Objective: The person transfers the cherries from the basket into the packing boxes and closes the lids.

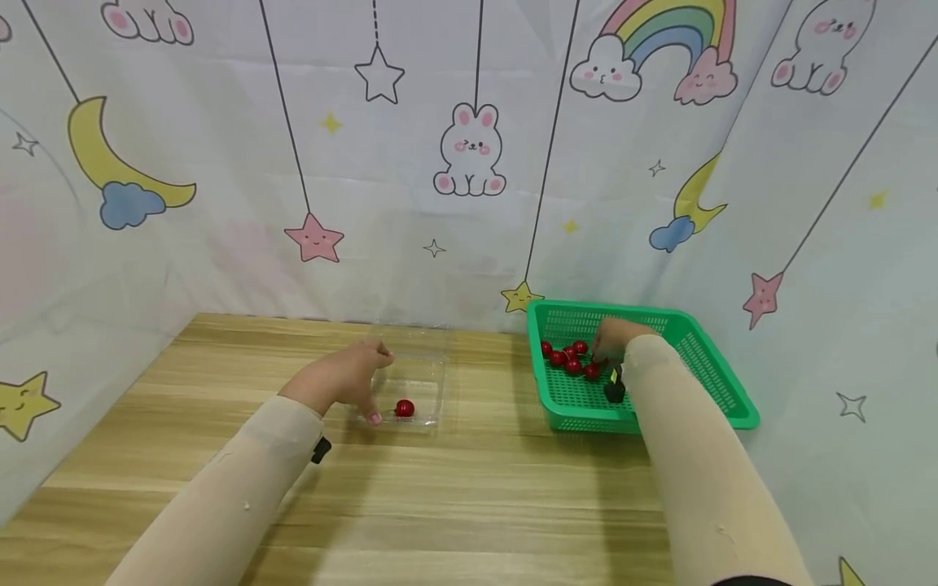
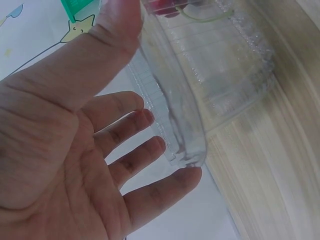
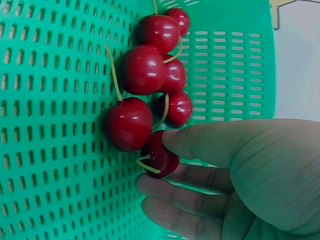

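A clear plastic box (image 1: 421, 381) with its lid raised stands on the table, holding one red cherry (image 1: 405, 408) with a green stem. At the box's left side is my left hand (image 1: 340, 378), thumb near the front and fingers toward the back. In the left wrist view its loosely spread fingertips (image 2: 187, 176) touch the clear plastic. My right hand (image 1: 615, 336) reaches into a green basket (image 1: 538, 378). There it pinches a cherry (image 3: 159, 156) between thumb and fingers. Several more cherries (image 3: 128, 125) lie beside it on the basket floor.
The wood-grain table (image 1: 469, 505) extends in front of the box and basket. A white printed cloth (image 1: 410, 179) hangs behind and along both sides. The basket stands close to the right-hand cloth, with a strip of table between it and the box.
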The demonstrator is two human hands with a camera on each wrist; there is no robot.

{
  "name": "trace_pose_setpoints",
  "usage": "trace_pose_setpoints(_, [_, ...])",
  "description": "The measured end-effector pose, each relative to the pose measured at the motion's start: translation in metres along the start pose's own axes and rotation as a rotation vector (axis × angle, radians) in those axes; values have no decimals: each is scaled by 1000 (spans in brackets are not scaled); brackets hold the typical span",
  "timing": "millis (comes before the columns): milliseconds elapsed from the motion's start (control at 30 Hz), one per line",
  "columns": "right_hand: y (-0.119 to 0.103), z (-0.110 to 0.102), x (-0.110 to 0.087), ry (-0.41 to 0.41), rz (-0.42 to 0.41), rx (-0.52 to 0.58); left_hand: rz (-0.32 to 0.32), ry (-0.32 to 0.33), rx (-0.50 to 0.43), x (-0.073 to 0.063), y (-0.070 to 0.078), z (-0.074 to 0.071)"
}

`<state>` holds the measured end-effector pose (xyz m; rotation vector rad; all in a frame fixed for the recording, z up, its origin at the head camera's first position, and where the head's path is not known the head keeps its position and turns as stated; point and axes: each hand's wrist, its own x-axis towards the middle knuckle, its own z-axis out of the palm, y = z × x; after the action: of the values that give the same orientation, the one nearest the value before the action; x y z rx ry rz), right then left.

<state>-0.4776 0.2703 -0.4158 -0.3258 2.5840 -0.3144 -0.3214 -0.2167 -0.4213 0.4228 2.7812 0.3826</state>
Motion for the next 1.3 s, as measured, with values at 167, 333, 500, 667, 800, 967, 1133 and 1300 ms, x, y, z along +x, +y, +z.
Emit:
trace_pose_setpoints(167, [-6, -9, -13, 22, 1, 22, -3, 1, -8, -1, 0, 0])
trace_pose_setpoints(333, [-18, -24, -23, 57, -35, 49, 0, 3, -4, -1, 0, 0])
trace_pose_setpoints(500, [-41, -44, -34, 110, -131, 94, -7, 9, -13, -1, 0, 1])
trace_pose_setpoints(667, [-79, -58, -51, 158, -193, 85, -11, 12, -15, 0, 0, 2])
trace_pose_setpoints(800, [-110, -60, -60, 186, -220, 54, -2, 14, -6, 1, 0, 2])
trace_pose_setpoints(967, [-144, -48, -58, 238, -300, -32, 0, 14, -13, 1, -3, 3])
trace_pose_setpoints(1133, [-177, -28, -56, 231, -399, -77, -3, 16, -24, 2, -4, 4])
trace_pose_setpoints(1300, [-210, 2, -53, 189, -464, -103, 0, 16, -31, 1, -4, 3])
